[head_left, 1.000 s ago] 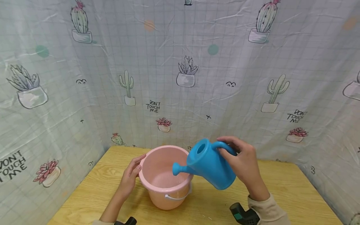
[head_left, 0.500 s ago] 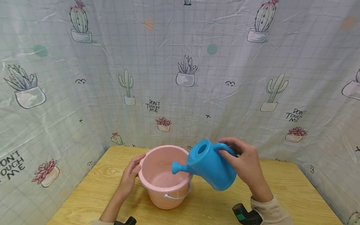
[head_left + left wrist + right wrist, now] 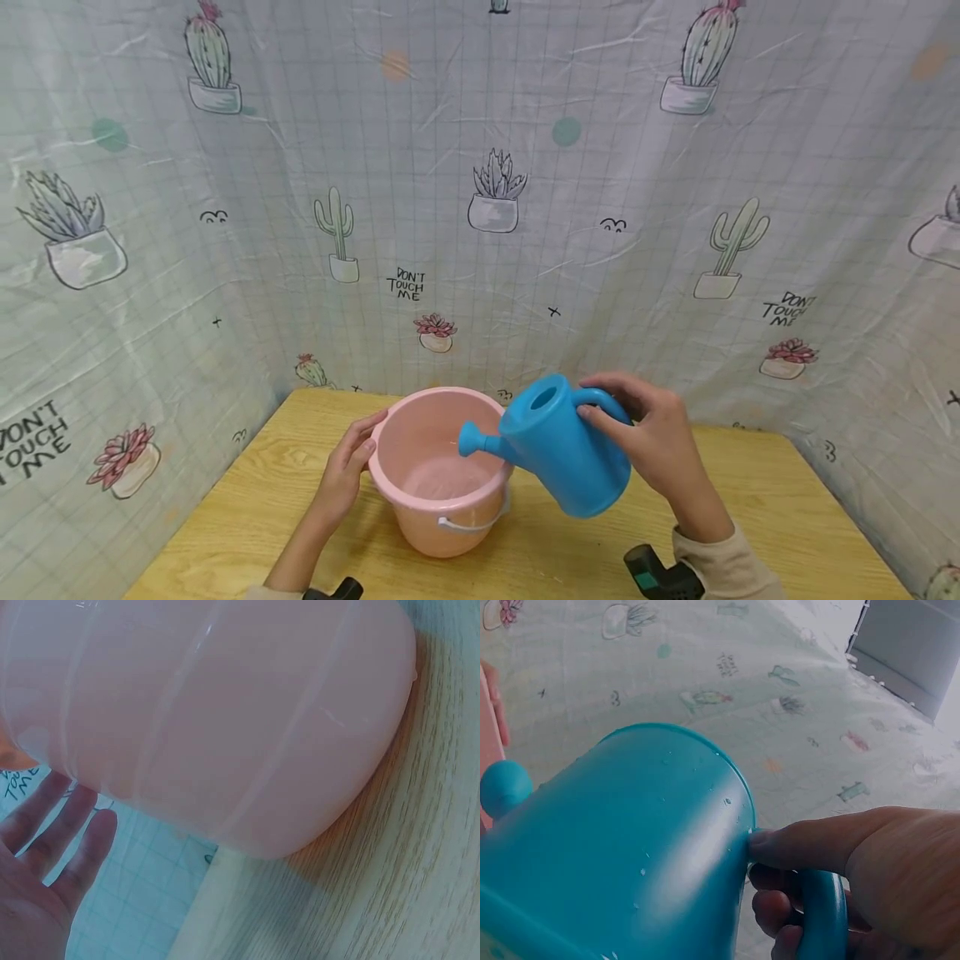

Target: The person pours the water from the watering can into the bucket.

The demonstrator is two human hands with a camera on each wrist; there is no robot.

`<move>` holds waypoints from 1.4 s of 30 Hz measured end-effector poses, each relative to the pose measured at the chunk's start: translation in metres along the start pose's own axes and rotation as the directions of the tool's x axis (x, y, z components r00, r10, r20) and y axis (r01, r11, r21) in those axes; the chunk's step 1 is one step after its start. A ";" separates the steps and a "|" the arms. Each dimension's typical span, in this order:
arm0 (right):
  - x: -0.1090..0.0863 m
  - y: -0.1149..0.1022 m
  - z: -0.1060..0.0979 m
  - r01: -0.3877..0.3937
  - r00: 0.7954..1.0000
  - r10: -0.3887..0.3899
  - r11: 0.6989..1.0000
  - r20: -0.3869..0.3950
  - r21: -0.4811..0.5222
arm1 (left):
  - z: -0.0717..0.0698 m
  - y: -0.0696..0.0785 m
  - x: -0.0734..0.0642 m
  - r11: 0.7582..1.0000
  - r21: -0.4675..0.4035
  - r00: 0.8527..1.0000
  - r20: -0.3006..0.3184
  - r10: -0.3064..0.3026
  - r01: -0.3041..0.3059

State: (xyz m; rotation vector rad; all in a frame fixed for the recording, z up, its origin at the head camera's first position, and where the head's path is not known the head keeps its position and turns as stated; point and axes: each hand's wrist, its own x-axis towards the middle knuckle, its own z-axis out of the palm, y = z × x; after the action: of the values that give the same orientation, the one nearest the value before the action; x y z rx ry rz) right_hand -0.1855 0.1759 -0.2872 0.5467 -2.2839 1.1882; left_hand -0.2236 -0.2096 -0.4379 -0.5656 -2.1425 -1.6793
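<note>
A pink bucket stands on the wooden table, its white handle hanging at the front. Its floor looks glossy; whether liquid lies there is hard to tell. My left hand rests against the bucket's left rim, and in the left wrist view its fingers reach out fairly straight to the wall. My right hand grips the handle of a blue watering can, thumb pressing near the handle's top. Tilted left, the can has its spout head over the bucket's opening. Droplets cling to the can in the right wrist view.
A wood-grain table extends to both sides, with a few wet specks in front of the bucket. Behind and beside it hangs a cactus-print curtain. Dark wrist devices sit at both sleeves.
The watering can's base has dropped slightly and its spout head has risen a little, with my right hand shifting slightly down and right. My left hand and the bucket stay put.
</note>
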 end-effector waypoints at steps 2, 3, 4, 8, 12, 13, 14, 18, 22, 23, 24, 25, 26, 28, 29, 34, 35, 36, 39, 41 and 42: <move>-0.001 0.001 -0.001 0.002 1.000 -0.002 1.000 0.022 0.006 | 0.000 0.000 -0.001 1.000 0.003 1.000 0.002 -0.003 0.003; -0.001 0.001 -0.001 0.002 0.999 -0.002 1.000 0.033 0.012 | 0.000 0.000 -0.001 1.000 0.003 1.000 0.003 -0.004 0.004; -0.001 0.001 -0.001 0.004 0.999 -0.004 1.000 0.041 0.017 | -0.001 0.000 -0.001 1.000 0.002 1.000 0.004 -0.005 0.005; -0.002 0.002 -0.002 0.020 0.998 -0.021 1.000 0.062 0.021 | -0.001 0.000 -0.001 1.000 0.002 1.000 0.006 -0.004 0.004; -0.003 0.003 -0.004 0.050 0.996 -0.049 0.999 0.072 -0.002 | -0.001 -0.001 -0.001 1.000 0.000 1.000 0.009 0.001 -0.001; -0.004 0.003 -0.004 0.057 0.995 -0.056 0.998 0.078 -0.007 | -0.001 0.000 -0.002 1.000 0.000 1.000 0.010 0.003 -0.003; -0.004 0.004 -0.005 0.065 0.995 -0.064 0.998 0.083 -0.010 | -0.001 0.000 -0.002 1.000 0.000 1.000 0.009 0.004 -0.004; -0.005 0.005 -0.007 0.097 0.991 -0.095 0.995 0.099 -0.015 | 0.000 0.001 -0.003 1.000 0.001 1.000 0.006 0.005 -0.005; -0.006 0.006 -0.009 0.128 0.987 -0.126 0.992 0.101 -0.015 | 0.000 0.003 -0.004 1.000 -0.001 1.000 0.006 0.009 -0.009; -0.006 0.006 -0.009 0.134 0.986 -0.131 0.991 0.099 -0.015 | 0.001 0.003 -0.004 1.000 -0.001 1.000 0.006 0.010 -0.010; -0.007 0.007 -0.009 0.138 0.986 -0.136 0.990 0.097 -0.013 | 0.001 0.003 -0.004 1.000 -0.002 1.000 0.005 0.010 -0.010; -0.007 0.007 -0.010 0.143 0.985 -0.141 0.990 0.094 -0.013 | 0.001 0.003 -0.004 1.000 -0.001 1.000 0.004 0.010 -0.010; -0.007 0.008 -0.010 0.148 0.985 -0.147 0.989 0.090 -0.014 | 0.001 0.004 -0.005 1.000 -0.001 1.000 0.003 0.010 -0.010; -0.008 0.010 -0.010 0.156 0.985 -0.155 0.988 0.083 -0.017 | 0.001 0.004 -0.005 1.000 -0.001 1.000 0.001 0.006 -0.006; -0.009 0.011 -0.010 0.160 0.984 -0.158 0.987 0.080 -0.016 | 0.001 0.003 -0.005 1.000 -0.002 1.000 0.001 0.006 -0.006; -0.011 0.015 -0.009 0.172 0.983 -0.171 0.985 0.062 -0.024 | 0.001 0.003 -0.005 1.000 -0.004 1.000 0.003 0.007 -0.007; -0.011 0.015 -0.009 0.173 0.984 -0.171 0.985 0.059 -0.023 | 0.001 0.003 -0.005 1.000 -0.005 1.000 0.003 0.009 -0.009; -0.012 0.015 -0.009 0.173 0.984 -0.171 0.985 0.055 -0.024 | 0.001 0.003 -0.005 1.000 -0.004 1.000 0.004 0.010 -0.010; -0.013 0.015 -0.009 0.172 0.984 -0.171 0.985 0.041 -0.022 | 0.001 0.003 -0.005 1.000 -0.004 1.000 0.005 0.014 -0.014; -0.013 0.015 -0.009 0.161 0.986 -0.161 0.987 0.038 -0.012 | 0.001 0.003 -0.004 1.000 -0.003 1.000 0.006 0.013 -0.013; -0.014 0.015 -0.010 0.152 0.988 -0.151 0.988 0.039 -0.005 | 0.001 0.003 -0.004 1.000 -0.003 1.000 0.006 0.012 -0.012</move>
State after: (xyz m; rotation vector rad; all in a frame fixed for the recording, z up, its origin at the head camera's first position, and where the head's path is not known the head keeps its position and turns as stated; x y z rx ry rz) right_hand -0.1808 0.1936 -0.3004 0.7322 -2.2339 1.1026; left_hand -0.2186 -0.2087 -0.4377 -0.5835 -2.1371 -1.6768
